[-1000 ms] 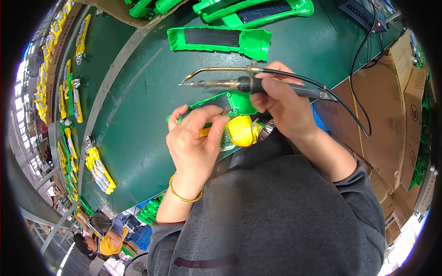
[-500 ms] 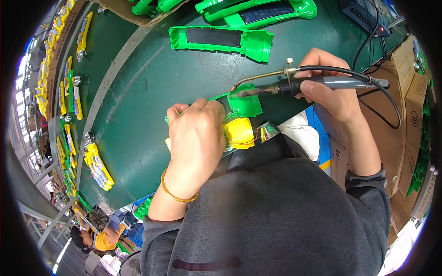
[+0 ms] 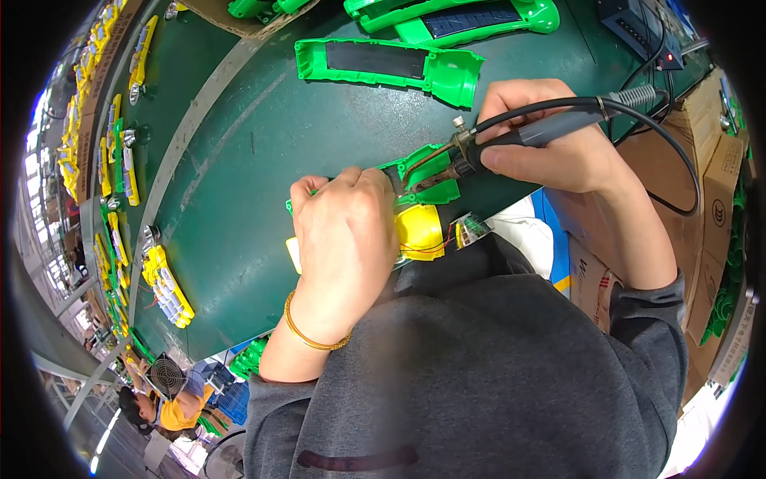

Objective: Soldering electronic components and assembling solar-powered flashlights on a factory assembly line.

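Note:
My right hand (image 3: pixel 554 148) grips a grey-handled soldering iron (image 3: pixel 511 144) with a thin brass tube clamped beside its tip. The tip reaches down into a green plastic housing (image 3: pixel 447 190), close to the fingers of my left hand (image 3: pixel 347 227). That left hand is closed over the housing, its fingertips turned down and partly hidden. Below the housing, nearer my body, lies a yellow plastic part (image 3: pixel 421 231), partly covered by the left hand. Thin red and dark wires run from it towards a shiny reflector (image 3: pixel 472 230) at the table edge.
Another green half-shell (image 3: pixel 383 65) with a dark panel lies farther back, before more green shells (image 3: pixel 471 20). A soldering station (image 3: pixel 634 36) stands far right. Yellow battery assemblies (image 3: pixel 167 287) lie at left. Cardboard boxes (image 3: pixel 718 172) stand at right; a co-worker (image 3: pixel 171 411) sits at lower left.
The soldering iron has tilted more steeply, its handle end rising, and its tip has moved down and left into the green housing. My left hand has barely moved.

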Action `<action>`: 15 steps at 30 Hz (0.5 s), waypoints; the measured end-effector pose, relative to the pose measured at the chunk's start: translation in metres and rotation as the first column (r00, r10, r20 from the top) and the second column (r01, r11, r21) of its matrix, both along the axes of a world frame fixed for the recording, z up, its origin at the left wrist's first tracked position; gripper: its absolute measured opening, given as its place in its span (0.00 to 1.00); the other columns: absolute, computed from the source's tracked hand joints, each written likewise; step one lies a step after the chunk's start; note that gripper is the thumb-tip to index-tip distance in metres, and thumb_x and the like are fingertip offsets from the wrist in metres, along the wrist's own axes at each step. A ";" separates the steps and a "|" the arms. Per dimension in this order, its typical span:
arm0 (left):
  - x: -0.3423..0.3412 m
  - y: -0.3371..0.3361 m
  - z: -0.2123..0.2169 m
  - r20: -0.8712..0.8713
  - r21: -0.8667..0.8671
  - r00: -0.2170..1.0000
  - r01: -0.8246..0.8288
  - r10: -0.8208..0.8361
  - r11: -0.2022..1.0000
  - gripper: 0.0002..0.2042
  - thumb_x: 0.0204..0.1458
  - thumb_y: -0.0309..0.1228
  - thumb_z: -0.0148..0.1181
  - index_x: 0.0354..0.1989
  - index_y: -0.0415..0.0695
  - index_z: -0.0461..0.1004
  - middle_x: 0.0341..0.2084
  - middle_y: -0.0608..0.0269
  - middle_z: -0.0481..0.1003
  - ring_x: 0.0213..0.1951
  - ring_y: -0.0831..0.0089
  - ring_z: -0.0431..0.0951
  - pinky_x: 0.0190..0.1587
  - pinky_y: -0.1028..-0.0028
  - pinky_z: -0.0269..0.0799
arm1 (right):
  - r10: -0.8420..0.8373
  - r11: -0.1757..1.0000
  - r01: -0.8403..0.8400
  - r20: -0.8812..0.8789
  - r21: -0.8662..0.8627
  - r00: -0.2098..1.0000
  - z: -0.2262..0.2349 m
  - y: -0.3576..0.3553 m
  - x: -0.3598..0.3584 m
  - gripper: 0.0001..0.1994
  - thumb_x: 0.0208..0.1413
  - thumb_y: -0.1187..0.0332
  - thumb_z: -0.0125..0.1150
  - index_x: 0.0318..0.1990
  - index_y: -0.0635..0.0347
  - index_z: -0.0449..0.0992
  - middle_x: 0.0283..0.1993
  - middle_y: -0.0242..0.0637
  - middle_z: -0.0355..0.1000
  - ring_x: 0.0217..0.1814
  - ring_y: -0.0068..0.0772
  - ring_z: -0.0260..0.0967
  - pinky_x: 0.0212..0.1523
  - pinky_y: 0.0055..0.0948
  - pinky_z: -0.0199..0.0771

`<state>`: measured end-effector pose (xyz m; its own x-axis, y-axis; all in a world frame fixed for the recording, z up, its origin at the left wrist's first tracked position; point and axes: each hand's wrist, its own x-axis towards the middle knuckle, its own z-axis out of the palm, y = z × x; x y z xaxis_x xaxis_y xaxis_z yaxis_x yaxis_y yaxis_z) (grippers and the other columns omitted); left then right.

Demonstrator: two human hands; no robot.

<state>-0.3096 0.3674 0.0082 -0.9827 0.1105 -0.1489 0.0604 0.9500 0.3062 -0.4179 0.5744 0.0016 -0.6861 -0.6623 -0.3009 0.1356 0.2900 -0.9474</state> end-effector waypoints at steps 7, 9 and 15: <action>-0.002 0.000 0.000 0.000 -0.014 1.000 0.014 -0.014 1.000 0.02 0.43 0.21 0.56 0.25 0.41 0.73 0.21 0.57 0.72 0.27 0.57 0.71 0.40 0.66 0.62 | 0.073 0.995 -0.065 -0.110 0.078 0.991 0.003 -0.003 -0.008 0.09 0.43 0.67 0.65 0.26 0.62 0.73 0.24 0.30 0.71 0.27 0.18 0.67 0.28 0.22 0.68; -0.002 0.001 0.001 -0.001 -0.015 1.000 0.011 -0.011 1.000 0.02 0.43 0.20 0.56 0.25 0.41 0.73 0.21 0.57 0.72 0.27 0.57 0.71 0.39 0.66 0.61 | 0.081 0.991 -0.074 -0.059 0.111 0.995 0.010 -0.006 -0.009 0.07 0.41 0.71 0.64 0.26 0.61 0.72 0.24 0.28 0.70 0.28 0.16 0.65 0.28 0.20 0.64; -0.004 0.004 0.000 -0.017 0.001 1.000 0.010 -0.010 1.000 0.02 0.40 0.20 0.55 0.24 0.41 0.72 0.20 0.56 0.71 0.26 0.57 0.72 0.41 0.63 0.61 | 0.111 0.988 -0.099 -0.098 0.121 0.989 0.019 -0.016 -0.008 0.06 0.39 0.75 0.63 0.24 0.62 0.71 0.23 0.27 0.68 0.29 0.15 0.63 0.29 0.20 0.63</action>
